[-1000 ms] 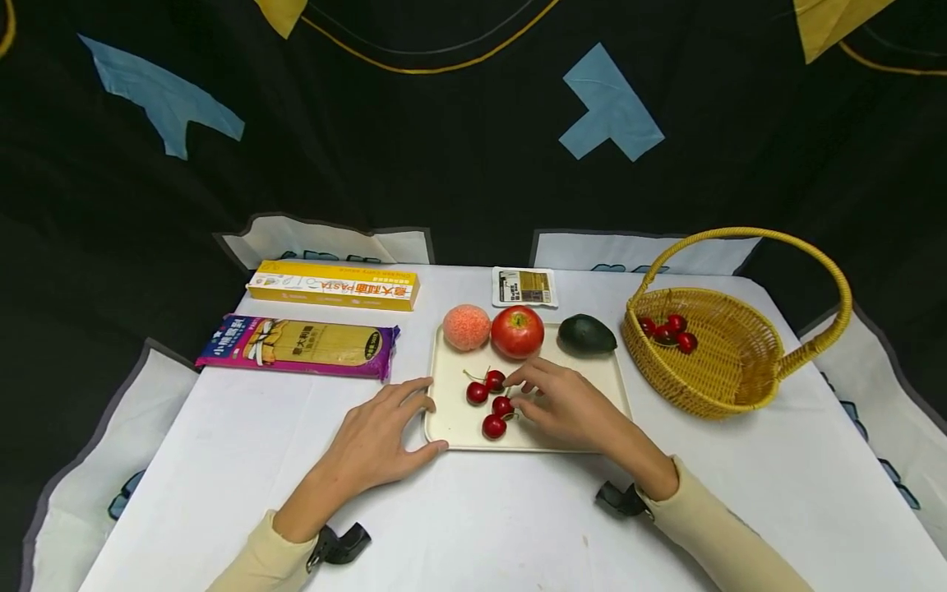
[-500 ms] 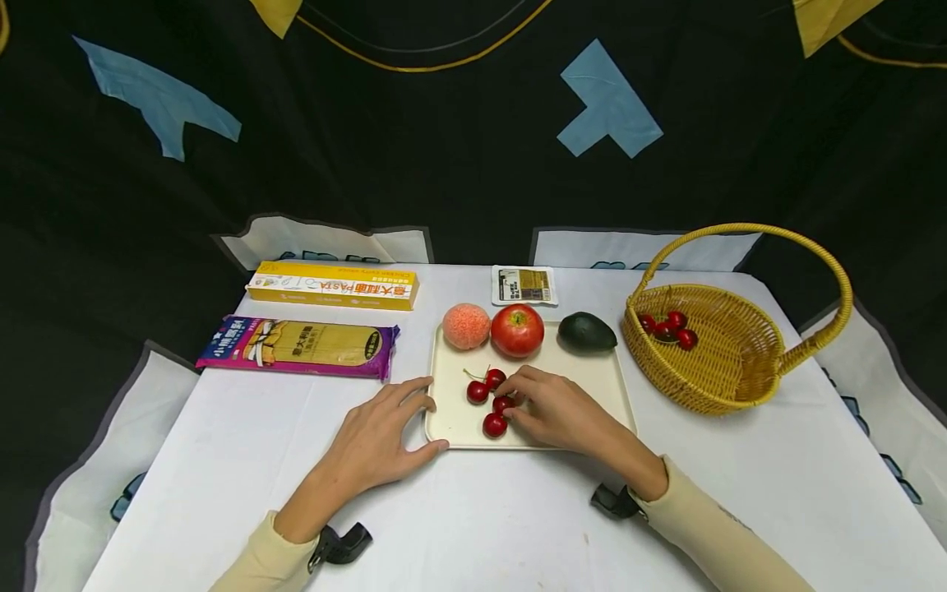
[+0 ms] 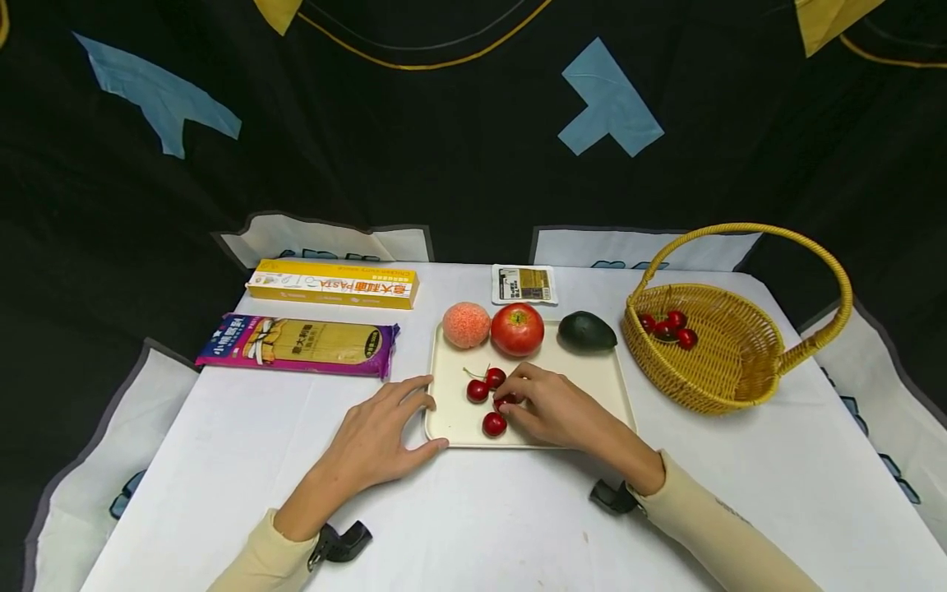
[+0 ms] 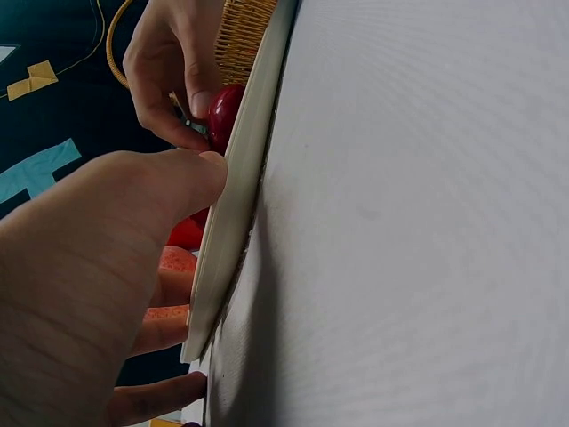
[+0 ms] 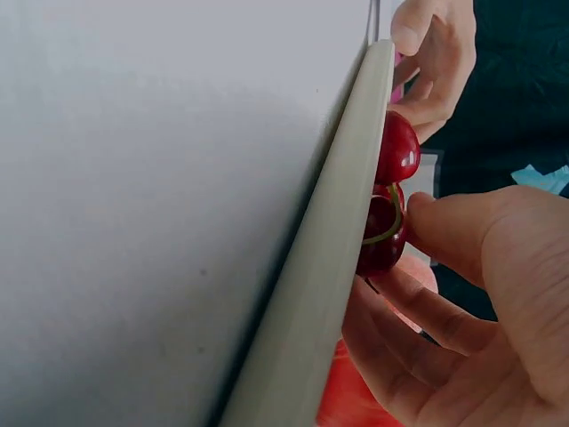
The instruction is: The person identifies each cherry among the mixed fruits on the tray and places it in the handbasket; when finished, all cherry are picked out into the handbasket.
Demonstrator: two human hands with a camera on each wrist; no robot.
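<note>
On the cream tray [image 3: 570, 427] lie several red cherries, two with stems crossing near the middle and one cherry [image 3: 494, 424] by the front edge. My right hand [image 3: 555, 407] reaches over the tray and pinches a cherry [image 5: 380, 233] between thumb and fingers. In the head view the fingertips mostly cover that fruit; a green stem shows on it in the right wrist view. My left hand [image 3: 377, 436] rests against the tray's left front corner, fingers spread, thumb touching the front rim. An apple [image 3: 517, 330], a rough pinkish-orange round fruit [image 3: 466, 326] and an avocado [image 3: 587, 332] line the tray's back.
Right of the tray stands a yellow wicker basket [image 3: 728, 353] with a tall handle and several cherries [image 3: 669, 327] inside. To the left lie a pasta box [image 3: 333, 284] and a purple pasta bag [image 3: 299, 345]. A small flat packet [image 3: 524, 285] sits behind the tray.
My right hand has moved slightly left and down, and its thumb and fingers have closed on a cherry. The left hand has stayed at the tray's corner.
</note>
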